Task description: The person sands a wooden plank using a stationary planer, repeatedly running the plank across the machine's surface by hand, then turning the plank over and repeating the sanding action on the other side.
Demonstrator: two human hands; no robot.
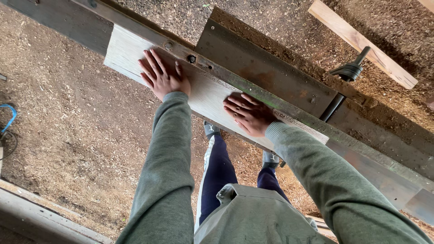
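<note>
A pale wooden board (205, 92) lies flat on a long metal machine bed (379, 174), pressed against a rusty upright metal fence (266, 72). My left hand (161, 77) rests palm down on the board's far end, fingers spread. Nearer to me, my right hand (248, 113) lies flat on the same board beside the fence, fingers together and pointing left. Neither hand grips anything. Grey-green sleeves cover both arms.
Sawdust covers the ground (77, 122) all around. A loose wooden plank (361, 43) lies beyond the machine at upper right, near a black handle (350, 70). A blue cable (9, 117) shows at the left edge. My legs and shoes (210, 129) stand below the bed.
</note>
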